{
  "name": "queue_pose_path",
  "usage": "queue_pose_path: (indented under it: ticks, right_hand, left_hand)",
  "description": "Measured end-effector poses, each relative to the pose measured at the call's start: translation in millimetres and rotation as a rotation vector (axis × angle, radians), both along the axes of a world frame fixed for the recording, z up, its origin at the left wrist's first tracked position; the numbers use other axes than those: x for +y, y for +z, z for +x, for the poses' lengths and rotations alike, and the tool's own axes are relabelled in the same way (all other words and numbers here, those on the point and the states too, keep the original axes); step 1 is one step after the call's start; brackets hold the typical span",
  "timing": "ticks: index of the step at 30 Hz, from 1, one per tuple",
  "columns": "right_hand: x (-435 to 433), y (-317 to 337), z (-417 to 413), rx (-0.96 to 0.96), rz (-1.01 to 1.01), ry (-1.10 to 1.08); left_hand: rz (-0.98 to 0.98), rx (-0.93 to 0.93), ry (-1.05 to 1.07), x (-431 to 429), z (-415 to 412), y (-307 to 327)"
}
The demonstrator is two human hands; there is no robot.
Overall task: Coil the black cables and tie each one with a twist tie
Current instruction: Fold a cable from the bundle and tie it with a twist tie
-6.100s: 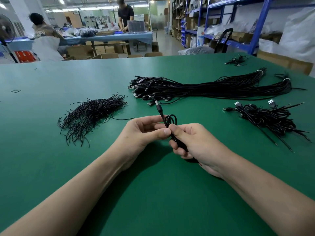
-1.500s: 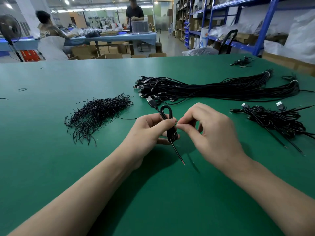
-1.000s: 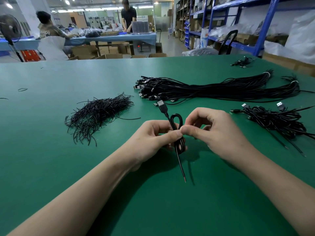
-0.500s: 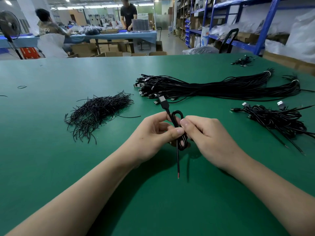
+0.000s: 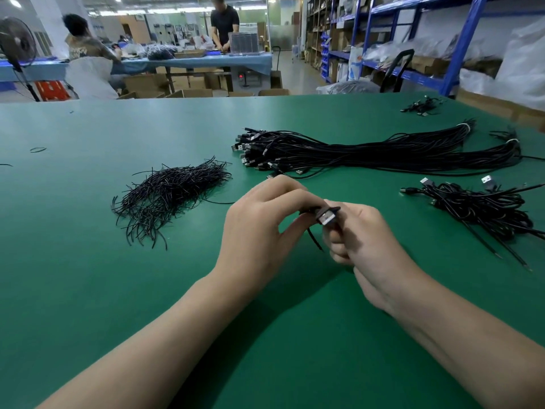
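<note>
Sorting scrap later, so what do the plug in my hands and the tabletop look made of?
Plug: silvery, shiny shell, likely metal, in a black housing, seemingly moulded plastic. Tabletop: smooth matte green sheet, perhaps rubber or vinyl; the look leaves it open.

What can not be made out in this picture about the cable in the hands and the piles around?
Head view only:
- The cable: the left hand and right hand cover its coil; only one end and a short tail show.
- Whether a twist tie is on it: the fingers hide that spot.
- The pile of coiled cables: cut by the right edge.
- The far bundle: too small to tell.
</note>
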State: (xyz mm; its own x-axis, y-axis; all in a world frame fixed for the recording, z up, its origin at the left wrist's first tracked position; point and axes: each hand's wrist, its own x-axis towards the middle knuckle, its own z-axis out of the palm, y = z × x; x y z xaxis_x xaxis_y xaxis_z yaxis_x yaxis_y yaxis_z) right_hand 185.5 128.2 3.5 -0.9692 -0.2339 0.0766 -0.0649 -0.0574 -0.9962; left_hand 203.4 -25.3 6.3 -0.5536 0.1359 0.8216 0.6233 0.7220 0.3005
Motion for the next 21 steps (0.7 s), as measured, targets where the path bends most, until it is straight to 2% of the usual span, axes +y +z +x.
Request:
queue_pose_path:
  ticks: [2, 4, 8, 10, 11, 14, 16, 18, 21]
  right_hand:
    - [2.0, 2.1, -1.8, 0.025, 0.018, -0.032]
    - [6.3, 3.8, -6.6, 0.185, 0.146, -0.105]
    - [13.1, 7.7, -6.4, 0.529, 0.38, -0.211]
    - [11.5, 9.3, -2.1, 0.655, 0.477, -0.223]
    - [10.2, 9.1, -0.6, 0.686, 0.499, -0.218]
    - [7.8, 8.7, -0.3, 0.646, 0.478, -0.194]
    - [5.7, 8.2, -0.9, 0.521, 0.388, -0.158]
    - [2.5, 7.3, -0.9, 0.345, 0.245, -0.11]
    - [-0.6, 6.3, 0.2, 0.059, 0.02, -0.033]
  left_hand:
    - [-0.065, 0.039, -0.001, -1.4, 0.1, 1.5]
    - [0.052, -0.076, -0.045, -0.5, 1.4, 1.7]
    - [0.498, -0.593, -0.145, 0.6, 2.3, 0.4]
    - [0.546, -0.804, -0.246, -0.1, 2.5, 0.8]
    - [0.554, -0.846, -0.288, 0.8, 3.3, 1.7]
    - [0.611, -0.816, -0.308, 2.4, 4.1, 3.9]
    - [0.586, -0.718, -0.274, 2.7, 3.7, 3.9]
    - [0.478, -0.56, -0.205, 3.3, 3.5, 3.9]
    - [0.216, -0.293, -0.023, 3.8, 5.6, 6.1]
